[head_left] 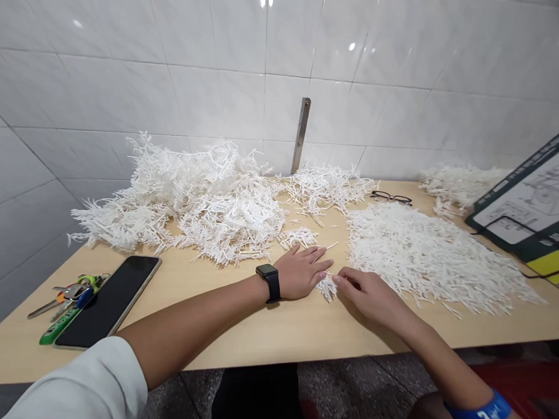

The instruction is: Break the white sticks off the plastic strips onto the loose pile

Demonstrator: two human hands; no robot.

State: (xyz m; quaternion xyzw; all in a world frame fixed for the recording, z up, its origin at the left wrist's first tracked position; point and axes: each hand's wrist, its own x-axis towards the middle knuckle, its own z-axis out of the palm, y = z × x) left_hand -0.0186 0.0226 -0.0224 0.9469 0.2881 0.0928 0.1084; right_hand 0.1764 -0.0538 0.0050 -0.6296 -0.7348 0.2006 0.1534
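My left hand point(305, 271), with a black watch at its wrist, lies flat with fingers spread over a few white strips near the table's front. To its right, my right hand point(367, 292) has its thumb and fingertips drawn together at the edge of a small cluster of white strips point(327, 287); what they pinch is too small to make out. Just beyond my left hand sits another small cluster point(297, 237). A tall tangled white heap point(204, 201) rises at the back left. A wide, flatter spread of loose white strips point(427, 255) lies right of my right hand.
On the left are a phone point(110, 299) and keys point(73, 295). Glasses point(391, 197), a white pile point(325, 185) and a metal bar point(300, 135) are at the back. A printed box point(536, 202) stands at the right beside another white pile point(460, 184).
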